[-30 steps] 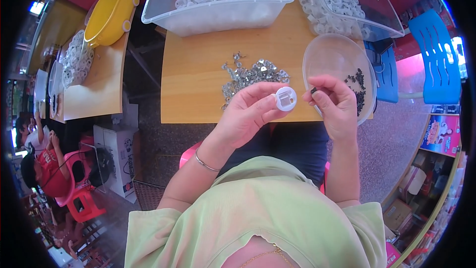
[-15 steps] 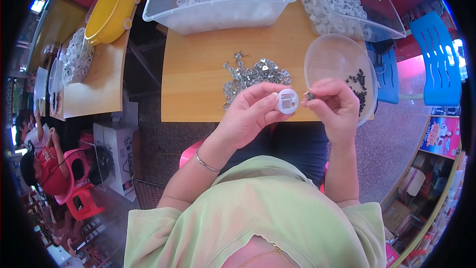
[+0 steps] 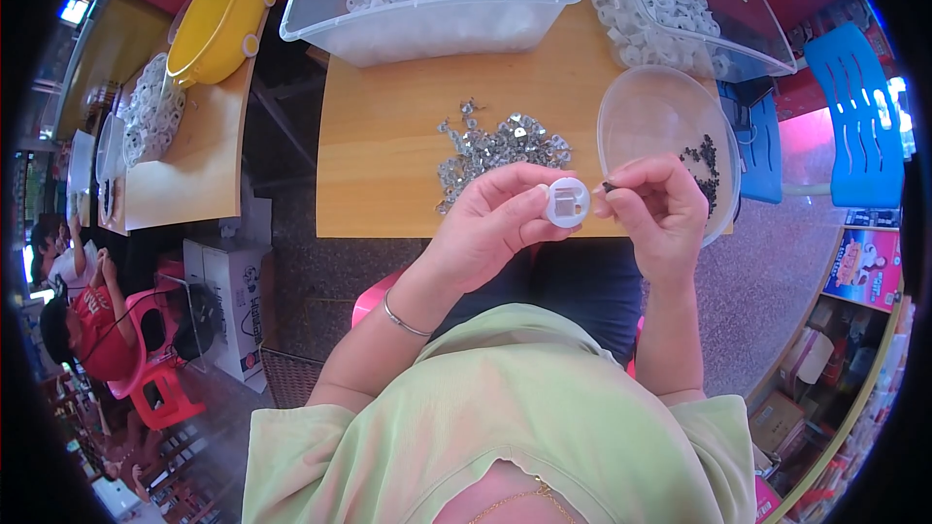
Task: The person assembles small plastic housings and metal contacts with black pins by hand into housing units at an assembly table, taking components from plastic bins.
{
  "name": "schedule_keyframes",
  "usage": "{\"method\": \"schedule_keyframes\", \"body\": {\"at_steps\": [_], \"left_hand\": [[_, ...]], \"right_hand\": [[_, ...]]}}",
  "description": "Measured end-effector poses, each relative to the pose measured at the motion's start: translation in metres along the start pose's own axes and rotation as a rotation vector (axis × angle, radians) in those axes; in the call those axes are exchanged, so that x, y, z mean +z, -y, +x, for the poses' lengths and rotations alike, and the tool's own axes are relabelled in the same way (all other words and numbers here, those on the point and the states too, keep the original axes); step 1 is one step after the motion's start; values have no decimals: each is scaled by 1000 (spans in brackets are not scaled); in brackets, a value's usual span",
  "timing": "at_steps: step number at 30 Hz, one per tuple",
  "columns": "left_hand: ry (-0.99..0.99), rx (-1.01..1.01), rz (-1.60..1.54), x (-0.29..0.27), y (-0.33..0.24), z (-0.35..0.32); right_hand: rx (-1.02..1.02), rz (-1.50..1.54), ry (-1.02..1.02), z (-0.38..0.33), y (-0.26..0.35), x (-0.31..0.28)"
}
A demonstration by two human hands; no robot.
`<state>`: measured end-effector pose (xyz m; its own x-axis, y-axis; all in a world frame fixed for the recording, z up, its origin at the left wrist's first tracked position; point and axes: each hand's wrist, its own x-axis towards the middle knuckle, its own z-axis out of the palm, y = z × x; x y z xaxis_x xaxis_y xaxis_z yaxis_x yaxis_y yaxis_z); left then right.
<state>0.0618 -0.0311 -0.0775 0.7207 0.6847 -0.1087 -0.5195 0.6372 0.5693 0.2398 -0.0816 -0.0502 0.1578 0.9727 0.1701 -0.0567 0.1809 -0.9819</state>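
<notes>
Slightly rightward and nearer since the first frame, a white round part (image 3: 568, 202) has moved with the left hand (image 3: 495, 218), while the right hand (image 3: 662, 213) has shifted a little right too. Largest is the wooden table (image 3: 388, 155), its near edge just beyond the person's lap. At its far side stands a translucent tub (image 3: 437, 34) of white ring-shaped pieces; to the right of it, a second clear tub (image 3: 748, 56) holds more white pieces. Nearer, at the table's right edge, lies a shallow translucent bowl (image 3: 650, 116). Both hands are raised at the near edge: the left pinches the white part between thumb and fingers, and the right grips a tiny dark piece (image 3: 609, 186) at its fingertips, just beside the white part and apart from it. Beyond the left hand spreads a heap of shiny metal pieces (image 3: 510, 141); small black bits (image 3: 707, 170) lie in the right side of the bowl. The white part's face, turned up, shows a squarish recess and a small hole.
</notes>
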Motion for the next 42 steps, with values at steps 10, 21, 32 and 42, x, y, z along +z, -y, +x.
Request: {"method": "schedule_keyframes", "body": {"at_steps": [10, 21, 32, 42], "left_hand": [[17, -6, 37, 2, -1, 0], [17, -14, 46, 5, -1, 0], [-2, -8, 73, 3, 1, 0], [-5, -32, -20, 0, 4, 1]], "right_hand": [[-275, -328, 45, 7, -3, 5], [-137, -59, 58, 6, -17, 8], [154, 147, 86, 8, -9, 12], [230, 170, 94, 11, -7, 9]]}}
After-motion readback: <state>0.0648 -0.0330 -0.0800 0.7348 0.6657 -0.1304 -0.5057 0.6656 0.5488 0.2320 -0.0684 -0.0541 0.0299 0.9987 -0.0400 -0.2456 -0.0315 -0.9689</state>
